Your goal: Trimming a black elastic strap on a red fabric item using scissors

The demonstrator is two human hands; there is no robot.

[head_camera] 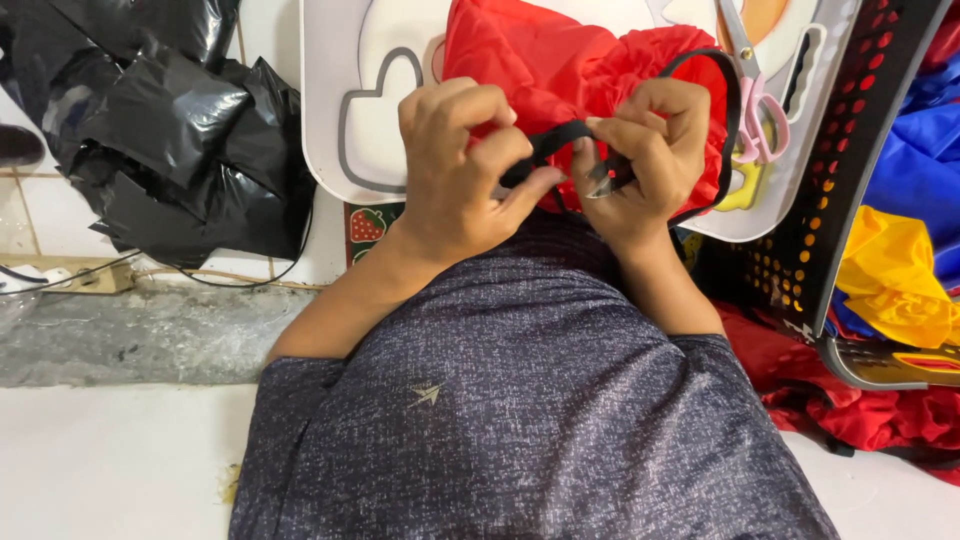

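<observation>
Sitting over a white tray (330, 150), a person in a speckled grey shirt (520, 400) works red fabric (560, 60) bunched on it. Black plastic bags (170, 140) lie nearby, with pink-handled scissors (755, 95) on the tray's far edge. Left hand (455, 165) and right hand (650, 150) pinch a black strap (560, 140) between them, fingers clenched on it.

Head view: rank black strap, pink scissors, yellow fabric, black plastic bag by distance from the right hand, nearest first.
1. black strap: pinched in the right hand itself, shared with the left hand.
2. pink scissors: just right of it, on the white tray.
3. yellow fabric: far right, past the black crate.
4. black plastic bag: far left, on the floor.
</observation>
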